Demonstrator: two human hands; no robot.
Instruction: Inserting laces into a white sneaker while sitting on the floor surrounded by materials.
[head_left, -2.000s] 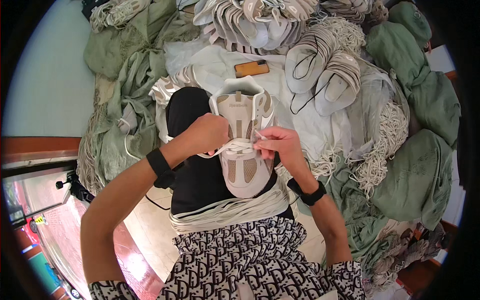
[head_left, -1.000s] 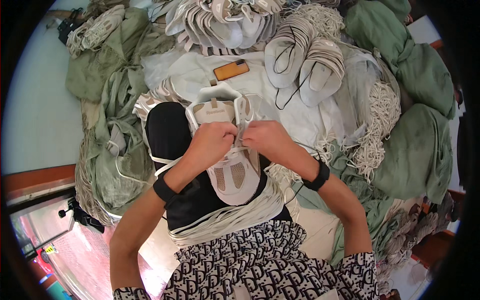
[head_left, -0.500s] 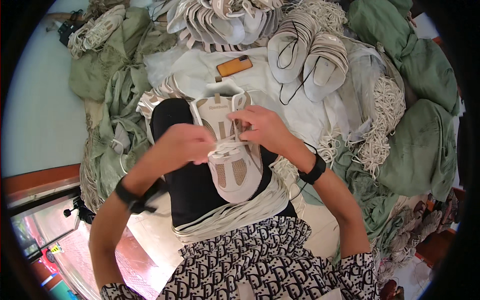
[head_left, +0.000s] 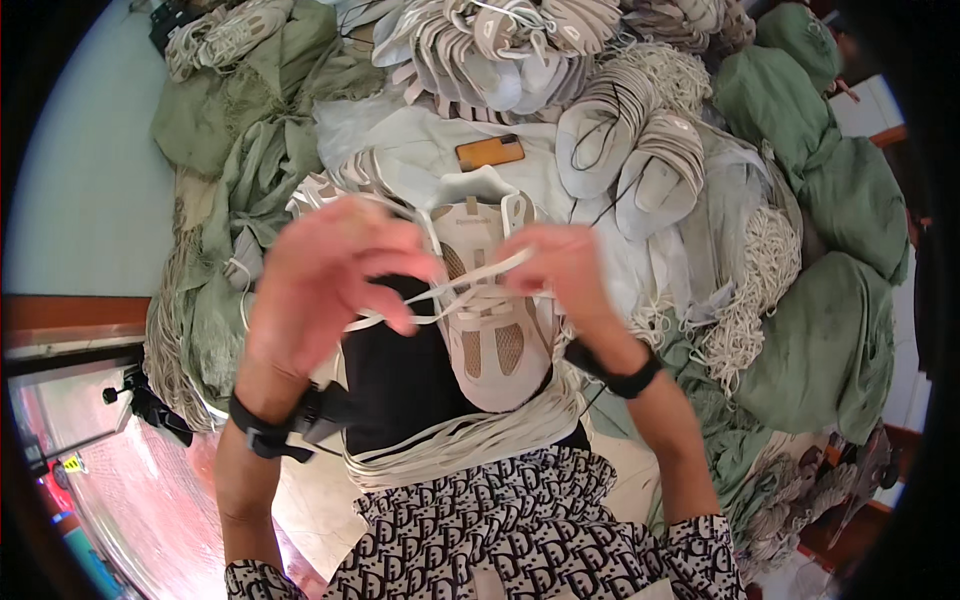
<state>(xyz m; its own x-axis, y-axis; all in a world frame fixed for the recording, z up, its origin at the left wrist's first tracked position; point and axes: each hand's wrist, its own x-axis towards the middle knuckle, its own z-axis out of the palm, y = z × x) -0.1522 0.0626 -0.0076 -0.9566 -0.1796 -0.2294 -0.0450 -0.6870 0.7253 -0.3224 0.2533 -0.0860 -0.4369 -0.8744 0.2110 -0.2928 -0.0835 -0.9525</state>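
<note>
A white and beige sneaker upper (head_left: 497, 360) rests on my black-clad lap, toe toward me. Across its eyelets runs a cream shoelace (head_left: 470, 275), with loose strands and a loop stretching left. My right hand (head_left: 560, 270) pinches that lace over the right side of the upper. To the left, my left hand (head_left: 335, 275) is raised and blurred, thumb and fingers spread apart, with lace strands passing near the thumb. A bundle of loose cream laces (head_left: 465, 440) lies across my lap, just below the toe.
Ahead, stacked shoe uppers (head_left: 500, 70) and two more stacks (head_left: 660, 170) sit on white sheeting, near an orange phone (head_left: 490, 152). Green cloth sacks (head_left: 840, 330) and a heap of laces (head_left: 750, 290) lie on the right. Green cloth (head_left: 255, 180) is bunched on the left.
My left hand has moved left and up from the eyelets, its fingers spreading. My right hand has drawn a lace strand off the upper. The view has shifted slightly.
</note>
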